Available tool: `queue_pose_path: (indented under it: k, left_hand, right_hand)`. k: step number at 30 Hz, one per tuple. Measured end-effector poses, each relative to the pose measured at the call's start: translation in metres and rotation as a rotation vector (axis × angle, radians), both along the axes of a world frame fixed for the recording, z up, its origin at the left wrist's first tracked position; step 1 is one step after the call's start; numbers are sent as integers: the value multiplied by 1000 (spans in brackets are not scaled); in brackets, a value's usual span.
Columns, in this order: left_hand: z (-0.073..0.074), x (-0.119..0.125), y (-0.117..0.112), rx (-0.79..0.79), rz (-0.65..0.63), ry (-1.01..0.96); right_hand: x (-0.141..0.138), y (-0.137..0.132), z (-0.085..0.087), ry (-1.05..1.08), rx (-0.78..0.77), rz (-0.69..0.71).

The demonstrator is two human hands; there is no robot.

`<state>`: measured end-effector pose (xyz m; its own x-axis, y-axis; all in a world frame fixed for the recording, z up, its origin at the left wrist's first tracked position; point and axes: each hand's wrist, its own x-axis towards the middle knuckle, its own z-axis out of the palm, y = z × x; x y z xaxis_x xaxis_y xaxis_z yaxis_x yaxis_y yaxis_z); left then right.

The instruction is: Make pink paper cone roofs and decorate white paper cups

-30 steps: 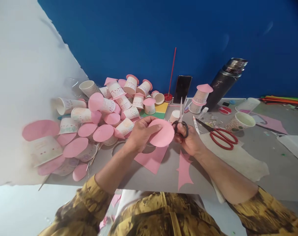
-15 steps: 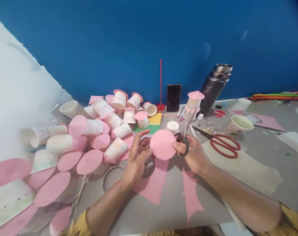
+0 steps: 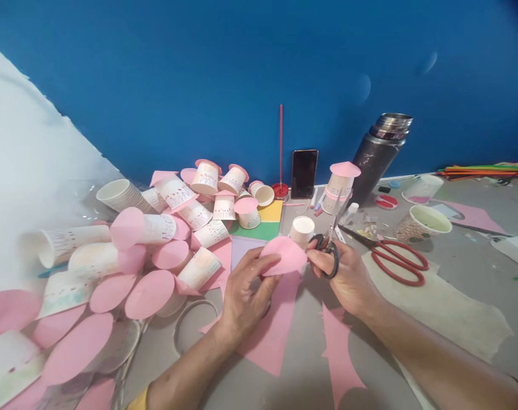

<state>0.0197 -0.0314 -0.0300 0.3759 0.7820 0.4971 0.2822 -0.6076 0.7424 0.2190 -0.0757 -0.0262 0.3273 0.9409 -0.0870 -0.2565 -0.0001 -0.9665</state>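
A pink paper circle (image 3: pixel 286 254) is pinched at its left edge between the thumb and fingers of my left hand (image 3: pixel 251 290). My right hand (image 3: pixel 345 274) holds a pair of black-handled scissors (image 3: pixel 329 250), blades pointing up and away. Its fingertips are close to the circle's right edge; whether they touch it I cannot tell. Just behind the circle stands an upside-down white paper cup (image 3: pixel 302 228). Beneath my hands lie a pink paper sheet (image 3: pixel 269 341) and a jagged pink offcut (image 3: pixel 339 359).
Decorated paper cups with pink discs (image 3: pixel 194 213) are heaped at the left. Red-handled scissors (image 3: pixel 402 262) rest on pale paper (image 3: pixel 451 307) at right. Farther back are a phone (image 3: pixel 305 173), a dark flask (image 3: pixel 376 162) and a cup tower (image 3: pixel 341 185). A clear tape roll (image 3: pixel 177 330) lies near my left forearm.
My left hand has gone from open fingers beside the circle to pinching it. The circle has tilted flatter, and my right hand has shifted slightly right with the scissors.
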Motion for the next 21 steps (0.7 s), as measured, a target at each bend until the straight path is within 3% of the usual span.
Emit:
queue_pose_path:
  k: [4, 9, 16, 21]
  left_hand:
    - [3, 0, 1, -206, 61, -155]
    - [7, 2, 0, -340, 32, -219]
    - [5, 11, -4, -551, 37, -416]
    - [4, 15, -4, -655, 19, -443]
  right_hand:
    - [8, 3, 2, -47, 72, 26]
    - [2, 1, 0, 33, 52, 270]
    - [-12, -4, -3, -168, -9, 32]
    - [-14, -4, 4, -222, -37, 17]
